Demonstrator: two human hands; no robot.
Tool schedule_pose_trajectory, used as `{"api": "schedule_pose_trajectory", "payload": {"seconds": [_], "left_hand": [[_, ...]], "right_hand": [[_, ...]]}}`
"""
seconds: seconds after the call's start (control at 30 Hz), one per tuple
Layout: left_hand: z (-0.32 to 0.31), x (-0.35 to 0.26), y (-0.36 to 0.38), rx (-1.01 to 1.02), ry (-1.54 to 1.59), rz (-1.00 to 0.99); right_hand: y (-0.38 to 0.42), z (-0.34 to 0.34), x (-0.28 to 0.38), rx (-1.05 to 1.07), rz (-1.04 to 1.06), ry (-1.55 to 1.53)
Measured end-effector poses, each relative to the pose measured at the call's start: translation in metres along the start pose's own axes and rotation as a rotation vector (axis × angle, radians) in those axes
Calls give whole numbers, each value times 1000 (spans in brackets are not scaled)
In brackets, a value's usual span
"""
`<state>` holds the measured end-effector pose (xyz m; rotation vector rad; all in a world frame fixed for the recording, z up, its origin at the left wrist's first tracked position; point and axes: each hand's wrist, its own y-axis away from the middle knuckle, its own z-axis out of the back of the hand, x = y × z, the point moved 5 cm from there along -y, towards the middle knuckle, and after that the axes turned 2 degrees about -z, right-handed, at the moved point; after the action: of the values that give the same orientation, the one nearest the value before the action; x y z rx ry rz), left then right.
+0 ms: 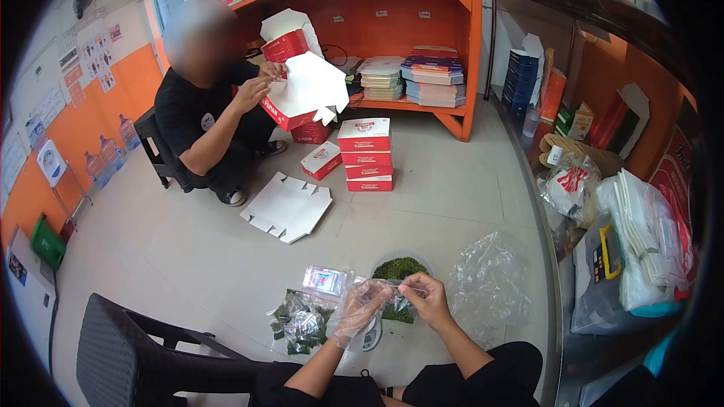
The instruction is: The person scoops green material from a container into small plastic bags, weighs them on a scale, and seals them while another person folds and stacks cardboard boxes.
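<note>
My left hand [363, 301], with loose clear plastic around it like a thin glove, pinches one side of a small clear plastic bag [395, 287]. My right hand [424, 295] is bare and pinches the bag's other side. Below and behind the hands is a round container of green flaky leaf pieces [402, 267], partly hidden by them. Part of a white digital scale [372, 335] shows under my left wrist. Left of it lie clear packets of dark green pieces [299, 322] and a pack of blue-and-white sachets [324, 280].
A large crumpled clear plastic bag [489, 286] lies on the floor to the right. Ahead, a seated person [215, 98] handles a red-and-white box [305, 94]. Stacked red boxes [366, 154] and a flat carton [286, 206] lie between us. A black chair [124, 347] stands left; a loaded metal shelf [554, 309] is right.
</note>
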<state>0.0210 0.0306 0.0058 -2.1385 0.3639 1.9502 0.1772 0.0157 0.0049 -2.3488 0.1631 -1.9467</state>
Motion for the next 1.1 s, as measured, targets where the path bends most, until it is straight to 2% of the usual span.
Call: {"api": "schedule_pose_trajectory", "payload": {"seconds": [0.03, 0.1, 0.13, 0.2, 0.23, 0.3, 0.4, 0.57, 0.63, 0.67, 0.73, 0.8, 0.87, 0.97, 1.03, 1.1], "left_hand": [[-3, -2, 1, -5, -3, 0], [-5, -5, 2, -88, 247, 47], [-4, -3, 2, -88, 246, 48], [-1, -2, 0, -94, 195, -75], [0, 1, 0, -93, 195, -74], [0, 0, -1, -14, -21, -189], [-1, 4, 0, -29, -61, -266], [6, 7, -3, -52, -84, -262], [5, 8, -1, 2, -225, -149], [6, 6, 0, 7, -297, -255], [4, 5, 5, -12, -282, -273], [0, 7, 4, -18, -269, -305], [2, 8, 3, -116, -273, -428], [-1, -15, 10, -187, -437, -356], [8, -10, 11, -244, -421, -316], [16, -6, 7, -293, -407, -295]], "right_hand": [[0, 1, -1, -3, 18, 40], [1, 0, -1, -5, 37, 79], [3, -2, -2, 3, 7, 74], [4, -3, -3, 10, -22, 71], [4, -4, -4, 37, -24, 91], [4, -7, -6, 65, -26, 109], [5, -7, -5, 58, -2, 132], [3, -3, -2, 76, 47, 240], [4, -5, 7, 85, 38, 249], [4, -5, 11, 96, 81, 356], [5, -7, 18, 94, 186, 511], [6, -9, 13, 67, 199, 501], [4, -11, 14, 42, 229, 492], [7, -10, 11, 39, 144, 547], [8, -7, 5, 76, 46, 562], [10, -10, 8, 90, 76, 581]]}}
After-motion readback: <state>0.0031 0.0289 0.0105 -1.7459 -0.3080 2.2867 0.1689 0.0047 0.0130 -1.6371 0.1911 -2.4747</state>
